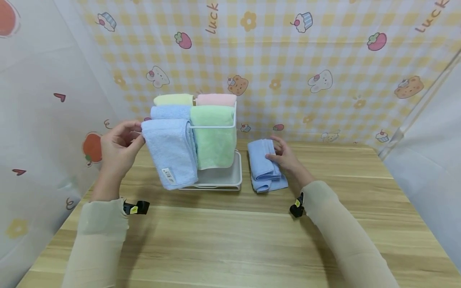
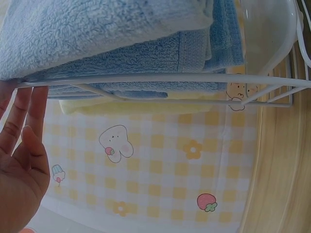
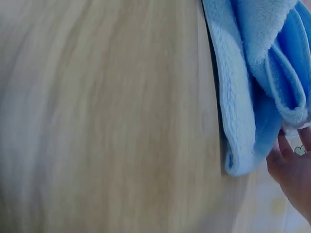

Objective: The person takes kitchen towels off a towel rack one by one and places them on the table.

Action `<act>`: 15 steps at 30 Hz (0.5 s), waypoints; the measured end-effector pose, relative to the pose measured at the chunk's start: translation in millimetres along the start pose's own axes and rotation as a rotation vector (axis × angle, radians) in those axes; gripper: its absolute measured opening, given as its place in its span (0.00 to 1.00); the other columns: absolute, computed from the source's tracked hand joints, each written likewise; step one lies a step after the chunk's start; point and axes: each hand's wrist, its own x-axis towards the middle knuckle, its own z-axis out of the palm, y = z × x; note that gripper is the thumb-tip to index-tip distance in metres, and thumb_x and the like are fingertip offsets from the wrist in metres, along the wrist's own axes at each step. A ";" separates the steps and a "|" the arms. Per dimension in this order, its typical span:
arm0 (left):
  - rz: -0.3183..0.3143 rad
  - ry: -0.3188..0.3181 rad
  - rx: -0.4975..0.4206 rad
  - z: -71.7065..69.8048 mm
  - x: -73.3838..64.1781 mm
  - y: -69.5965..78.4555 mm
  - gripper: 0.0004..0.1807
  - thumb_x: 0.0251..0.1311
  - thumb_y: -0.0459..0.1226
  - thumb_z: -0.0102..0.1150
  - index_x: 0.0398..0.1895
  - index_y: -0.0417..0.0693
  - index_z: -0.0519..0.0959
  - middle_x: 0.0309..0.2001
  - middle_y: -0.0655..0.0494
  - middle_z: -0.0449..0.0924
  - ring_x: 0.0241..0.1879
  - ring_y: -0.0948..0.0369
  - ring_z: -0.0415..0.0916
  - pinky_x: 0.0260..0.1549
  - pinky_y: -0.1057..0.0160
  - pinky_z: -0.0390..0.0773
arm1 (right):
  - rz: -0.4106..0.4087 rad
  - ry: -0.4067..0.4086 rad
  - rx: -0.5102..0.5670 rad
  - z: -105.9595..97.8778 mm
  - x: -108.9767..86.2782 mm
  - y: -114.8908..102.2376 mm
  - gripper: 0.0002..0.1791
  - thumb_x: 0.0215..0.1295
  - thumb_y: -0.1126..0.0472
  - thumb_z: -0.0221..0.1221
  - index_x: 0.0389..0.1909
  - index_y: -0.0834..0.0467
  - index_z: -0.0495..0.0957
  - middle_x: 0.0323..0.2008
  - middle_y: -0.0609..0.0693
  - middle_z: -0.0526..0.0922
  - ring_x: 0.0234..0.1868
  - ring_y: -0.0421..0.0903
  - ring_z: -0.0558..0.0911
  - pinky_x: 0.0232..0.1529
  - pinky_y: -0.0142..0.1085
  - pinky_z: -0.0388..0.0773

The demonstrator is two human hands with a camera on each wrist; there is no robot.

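Note:
A blue towel (image 1: 169,152) with a white label drapes over the front left of a white wire rack (image 1: 235,120). My left hand (image 1: 120,146) pinches its upper left edge, beside the rack's rail; in the left wrist view the fingertips (image 2: 39,94) meet the end of the white rail. Right of the rack, a folded blue towel (image 1: 263,160) lies loosely stacked on the table. My right hand (image 1: 286,156) grips its right side, thumb on top and the other fingers behind. Part of this hand is cut off in the right wrist view.
A green towel (image 1: 214,138), another blue towel (image 1: 169,112), a yellow towel (image 1: 173,99) and a pink towel (image 1: 216,99) hang on the rack. Beneath is a white tray (image 1: 219,176). Patterned cloth (image 1: 273,60) backs the wooden table (image 1: 216,240).

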 end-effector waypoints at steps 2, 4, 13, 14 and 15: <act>-0.002 0.003 0.009 0.2 -0.3 0.0 0.11 0.60 0.22 0.59 0.43 0.38 0.83 0.37 0.71 0.85 0.28 0.72 0.80 0.22 0.77 0.71 | -0.012 -0.003 -0.051 -2.6 -1.8 -0.6 0.42 0.66 0.78 0.56 0.77 0.63 0.47 0.70 0.73 0.63 0.63 0.60 0.74 0.46 0.26 0.77; -0.004 0.006 0.025 0.5 -0.5 0.1 0.11 0.60 0.22 0.59 0.43 0.38 0.83 0.36 0.72 0.84 0.28 0.72 0.79 0.21 0.77 0.71 | -0.017 -0.001 -0.081 -5.5 -4.5 -1.7 0.42 0.66 0.76 0.57 0.77 0.63 0.47 0.69 0.73 0.63 0.68 0.67 0.69 0.50 0.27 0.76; -0.015 0.006 0.058 0.5 -1.1 1.3 0.10 0.61 0.23 0.60 0.45 0.37 0.82 0.36 0.74 0.83 0.28 0.72 0.79 0.22 0.77 0.71 | -0.012 0.019 -0.112 -19.6 -20.5 -4.8 0.40 0.67 0.75 0.57 0.76 0.63 0.50 0.70 0.70 0.64 0.70 0.68 0.67 0.60 0.34 0.76; -0.018 0.006 0.062 0.4 -1.2 1.4 0.10 0.61 0.23 0.60 0.45 0.37 0.82 0.36 0.74 0.83 0.28 0.72 0.79 0.22 0.77 0.71 | -0.010 0.018 -0.106 -20.8 -23.4 -5.8 0.40 0.67 0.75 0.57 0.76 0.63 0.50 0.71 0.70 0.63 0.70 0.68 0.67 0.57 0.30 0.77; -0.021 0.005 0.065 0.2 -1.2 1.5 0.10 0.61 0.24 0.60 0.45 0.37 0.82 0.36 0.74 0.83 0.28 0.72 0.79 0.22 0.77 0.71 | -0.011 0.021 -0.100 -22.0 -26.3 -6.8 0.39 0.67 0.75 0.56 0.76 0.64 0.50 0.70 0.70 0.64 0.69 0.68 0.67 0.55 0.27 0.77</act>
